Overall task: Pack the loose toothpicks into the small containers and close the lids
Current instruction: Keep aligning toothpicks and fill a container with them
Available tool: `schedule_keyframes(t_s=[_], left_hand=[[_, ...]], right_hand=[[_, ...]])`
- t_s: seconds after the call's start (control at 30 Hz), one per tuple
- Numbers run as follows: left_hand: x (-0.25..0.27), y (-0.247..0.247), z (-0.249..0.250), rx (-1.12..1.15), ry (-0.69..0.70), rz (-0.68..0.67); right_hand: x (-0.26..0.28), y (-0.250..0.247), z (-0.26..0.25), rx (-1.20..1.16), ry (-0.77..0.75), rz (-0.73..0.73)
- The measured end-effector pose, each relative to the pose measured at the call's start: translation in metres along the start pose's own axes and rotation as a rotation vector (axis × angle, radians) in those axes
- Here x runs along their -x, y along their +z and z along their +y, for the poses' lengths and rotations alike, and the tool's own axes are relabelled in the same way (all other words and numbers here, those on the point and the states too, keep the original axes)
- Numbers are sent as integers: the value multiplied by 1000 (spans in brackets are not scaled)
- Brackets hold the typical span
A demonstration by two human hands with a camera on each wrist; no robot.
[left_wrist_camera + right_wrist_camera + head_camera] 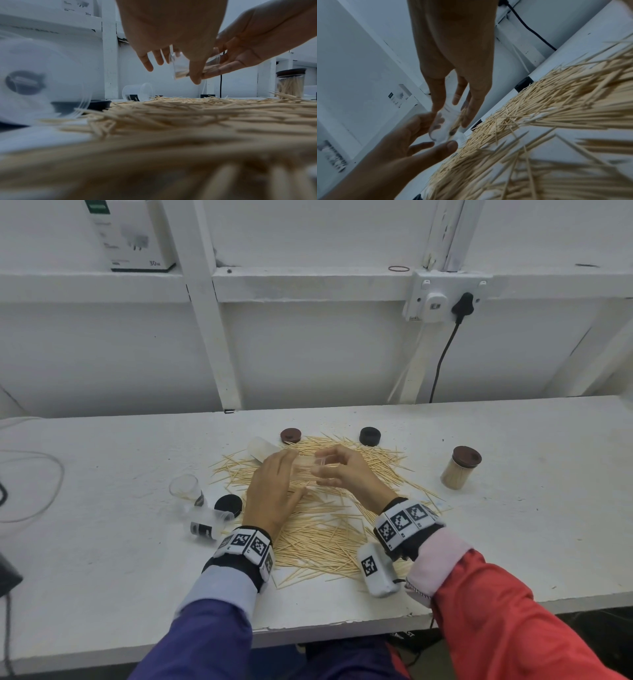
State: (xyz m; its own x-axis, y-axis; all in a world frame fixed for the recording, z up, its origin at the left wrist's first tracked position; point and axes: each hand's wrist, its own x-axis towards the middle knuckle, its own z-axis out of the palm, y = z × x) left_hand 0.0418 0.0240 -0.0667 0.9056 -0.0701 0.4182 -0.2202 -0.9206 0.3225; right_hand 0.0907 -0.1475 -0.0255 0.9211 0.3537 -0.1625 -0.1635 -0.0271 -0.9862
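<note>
- Wristbands with black-and-white markers sit nearest the head camera, one on each forearm, over the near edge of the white desk [513,440].
- Between both hands, above the middle of the toothpick pile [329,529], is a small clear container [310,469] lying on its side with some toothpicks inside.
- The right hand [346,470] grips this container: thumb on one side, fingers [471,108] curled along the other, as the right wrist view shows.
- The left hand [274,491] is at the container's other end with fingers fairly straight and spread; the thumb [195,75] reaches toward its base, but whether it grips is hard to tell.
- Loose toothpicks cover the desk's middle, from near the front edge back toward the wall.
- A filled container [459,472] with a brown lid stands upright to the right of the pile, apart from it.
- An empty clear container [262,448] lies on its side at the pile's far left.
- Just beside it sits a brown lid [290,435]; a black lid [370,435] lies at the pile's far right.
- Left of the pile, one empty container [186,487] stands upright and another [205,523] lies on its side, with a second black lid [228,505] between them and the toothpicks.
- On the wall behind, a black plug [462,304] sits in a socket.
</note>
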Motion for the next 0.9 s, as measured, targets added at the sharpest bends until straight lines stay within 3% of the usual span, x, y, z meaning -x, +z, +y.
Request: schedule_keyframes(t_s=[0.3, 0.43, 0.5, 0.57, 0.63, 0.73, 0.9], left_hand=[[1, 0, 2, 26, 41, -45], [0, -1, 4, 68, -32, -84], [0, -1, 5, 70, -43, -98], [0, -1, 5, 77, -54, -108], [0, -1, 4, 86, -66, -115], [0, -1, 4, 83, -70, -126], [-1, -1, 3, 95, -65, -135]], right_hand=[[9, -14, -10, 112, 66, -144], [-1, -48, -22, 389, 65, 56], [-6, -67, -21, 680, 106, 122], [-5, -81, -18, 1096, 238, 111], [-1, -90, -12, 1356, 389, 62], [7, -95, 0, 1374, 495, -43], [13, -82, 13, 1421, 345, -74]])
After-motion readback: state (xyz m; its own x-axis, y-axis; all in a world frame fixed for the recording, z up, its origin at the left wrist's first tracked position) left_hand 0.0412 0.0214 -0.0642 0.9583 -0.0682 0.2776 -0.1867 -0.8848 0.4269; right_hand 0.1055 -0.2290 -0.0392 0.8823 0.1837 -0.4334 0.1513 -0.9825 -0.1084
